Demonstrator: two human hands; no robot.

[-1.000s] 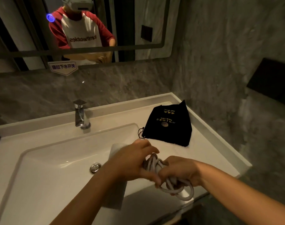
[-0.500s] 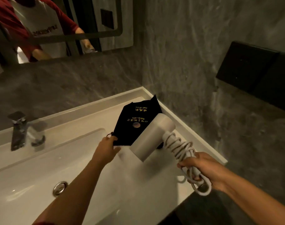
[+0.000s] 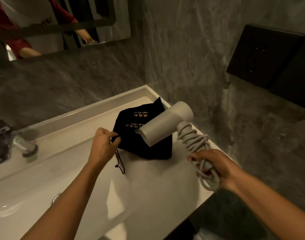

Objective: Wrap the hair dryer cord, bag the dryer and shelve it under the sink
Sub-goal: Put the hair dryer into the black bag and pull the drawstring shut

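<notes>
A white hair dryer [image 3: 166,124] is held up over the right end of the sink counter, its barrel pointing down-left. Its pale cord [image 3: 194,141] is wound around the handle, with loops hanging below my right hand [image 3: 215,168], which grips the handle and cord. A black drawstring bag [image 3: 144,135] with gold lettering lies flat on the counter under the dryer. My left hand [image 3: 103,146] pinches the bag's near-left edge at its opening. A dark drawstring [image 3: 119,164] dangles from there.
The white sink basin [image 3: 35,196] with a drain [image 3: 56,198] lies to the left, a chrome faucet [image 3: 11,144] at the far left. A grey stone wall stands close behind and to the right, carrying a black panel [image 3: 269,59]. A mirror [image 3: 52,23] hangs above.
One second ago both hands held the wound cord over the basin. Since then my right hand has lifted the dryer to the right, and my left hand has reached to the bag and pinched its edge.
</notes>
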